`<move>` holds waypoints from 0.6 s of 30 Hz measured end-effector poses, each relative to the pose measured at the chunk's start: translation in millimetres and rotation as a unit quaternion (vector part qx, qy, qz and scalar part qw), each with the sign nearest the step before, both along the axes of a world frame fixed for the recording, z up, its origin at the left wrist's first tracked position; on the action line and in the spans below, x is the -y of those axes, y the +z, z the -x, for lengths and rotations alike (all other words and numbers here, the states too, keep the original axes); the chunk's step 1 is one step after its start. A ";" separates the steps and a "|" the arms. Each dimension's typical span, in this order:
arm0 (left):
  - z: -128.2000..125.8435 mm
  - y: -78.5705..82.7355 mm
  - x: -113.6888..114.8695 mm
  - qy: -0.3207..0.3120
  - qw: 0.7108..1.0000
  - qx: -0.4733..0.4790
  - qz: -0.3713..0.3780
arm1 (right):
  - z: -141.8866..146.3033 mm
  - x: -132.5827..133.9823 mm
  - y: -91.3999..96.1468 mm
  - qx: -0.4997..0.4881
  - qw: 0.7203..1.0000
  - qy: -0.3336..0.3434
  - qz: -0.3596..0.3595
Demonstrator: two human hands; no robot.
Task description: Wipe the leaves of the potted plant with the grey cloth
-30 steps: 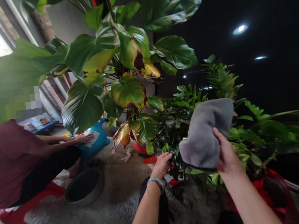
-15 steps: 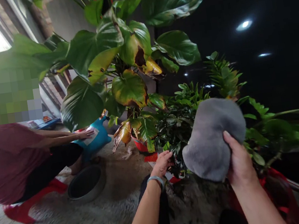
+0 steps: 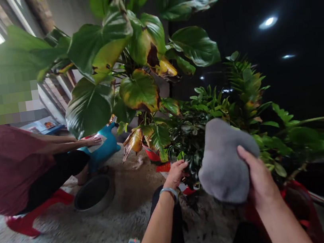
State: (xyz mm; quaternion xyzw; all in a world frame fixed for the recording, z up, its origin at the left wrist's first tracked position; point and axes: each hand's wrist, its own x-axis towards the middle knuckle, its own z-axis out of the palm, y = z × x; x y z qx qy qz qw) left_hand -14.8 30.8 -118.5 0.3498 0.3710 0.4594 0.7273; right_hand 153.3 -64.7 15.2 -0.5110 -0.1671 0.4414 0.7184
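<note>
A folded grey cloth [image 3: 226, 164] is held up by my right hand [image 3: 258, 176], thumb on its near face and the other fingers hidden behind it. To its left, my left hand [image 3: 176, 174], with a pale bangle on the wrist, reaches to the edge of a bushy plant [image 3: 192, 131] with small dark leaves. The fingers of this hand are drawn together against the foliage; what lies between them is hidden. The cloth hangs in front of the bush and covers part of it.
A tall plant [image 3: 139, 90] with large, partly browned leaves rises ahead from a red pot [image 3: 152, 155]. At left, a person [image 3: 14, 166] on a red stool [image 3: 39, 213] touches a blue object [image 3: 102, 148] near a grey basin [image 3: 93, 193]. A red bag-like container [image 3: 304, 202] stands right.
The grey cloth has dropped slightly and tipped in my right hand, its top moving left. My left hand stays at the bush. The view has shifted a little.
</note>
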 end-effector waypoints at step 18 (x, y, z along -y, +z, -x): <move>-0.7 -4.5 -0.6 0.012 1.000 0.004 -0.003 | 5.5 -8.7 8.5 -0.054 0.998 0.000 -0.036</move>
